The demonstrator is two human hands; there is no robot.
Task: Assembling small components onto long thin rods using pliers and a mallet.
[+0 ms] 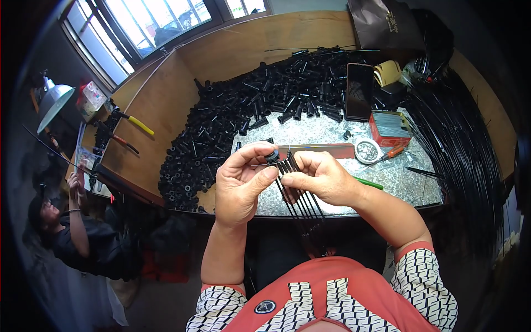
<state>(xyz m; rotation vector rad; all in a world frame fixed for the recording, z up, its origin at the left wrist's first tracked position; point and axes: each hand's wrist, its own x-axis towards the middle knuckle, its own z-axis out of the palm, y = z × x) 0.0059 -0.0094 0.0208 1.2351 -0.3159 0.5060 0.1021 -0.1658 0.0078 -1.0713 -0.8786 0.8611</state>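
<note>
Both hands meet over the front of the speckled worktop (409,191). My left hand (239,185) is closed, with thumb and fingers pinching a small black cylindrical part (272,157). Beside it, my right hand (326,178) is closed round several thin black rods (303,207), which fan down past the worktop's front edge. The upper rod ends lie close to the black part; whether they touch is hidden by the fingers. Behind the hands lies a flat dark red bar (332,150). A green pen-like thing (369,183) shows partly beside my right hand.
Black tubular parts (265,94) are heaped behind and to the left, inside a wooden surround (265,33). Rightward are a phone (359,91), red box (390,130), round white dish (367,150), orange-handled screwdriver (394,152) and long black rods (470,144). Another person (83,232) works at far left.
</note>
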